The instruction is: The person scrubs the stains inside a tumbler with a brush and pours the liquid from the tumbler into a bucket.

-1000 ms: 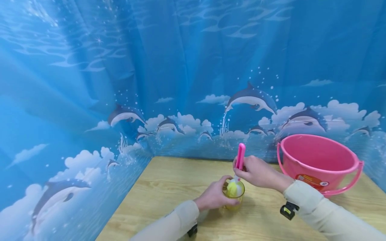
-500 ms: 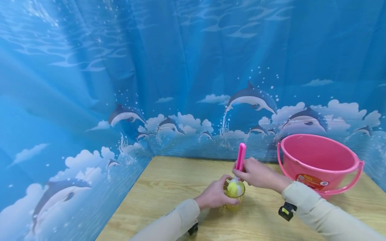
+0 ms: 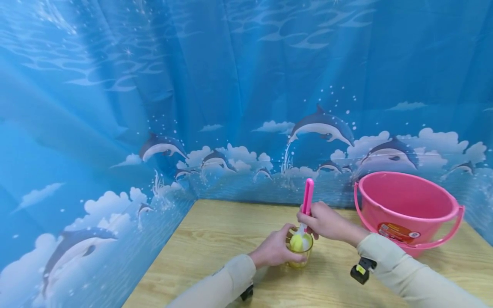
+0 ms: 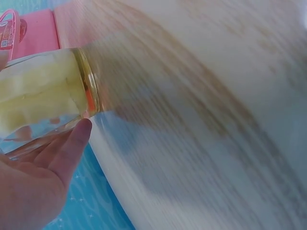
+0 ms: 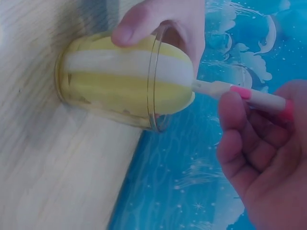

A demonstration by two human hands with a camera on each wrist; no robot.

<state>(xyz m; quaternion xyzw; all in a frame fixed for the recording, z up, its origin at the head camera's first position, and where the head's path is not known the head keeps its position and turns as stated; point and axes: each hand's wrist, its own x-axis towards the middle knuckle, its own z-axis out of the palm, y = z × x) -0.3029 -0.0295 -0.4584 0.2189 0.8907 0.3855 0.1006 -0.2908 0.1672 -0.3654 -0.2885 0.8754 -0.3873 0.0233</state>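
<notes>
My left hand (image 3: 271, 250) grips a yellow-tinted clear glass (image 3: 299, 262) round its side, the glass upright on the wooden table. In the right wrist view the left thumb lies along the glass wall near the rim. Inside is the yellow and white sponge head (image 5: 129, 84) of a cup brush, filling most of the glass, its top end sticking out past the rim. My right hand (image 3: 329, 222) pinches the brush's pink and white handle (image 3: 307, 199), which points up and leans slightly. In the left wrist view the glass base (image 4: 91, 86) is close to the table surface.
A large pink bucket (image 3: 408, 229) with a pink handle and a red label stands at the right back of the wooden table (image 3: 215, 231). Behind and to the left hangs a blue curtain (image 3: 239, 85) printed with dolphins and clouds.
The brush handle has risen slightly and the right wrist has shifted a little to the left. The left hand keeps its grip on the glass, almost unmoved.
</notes>
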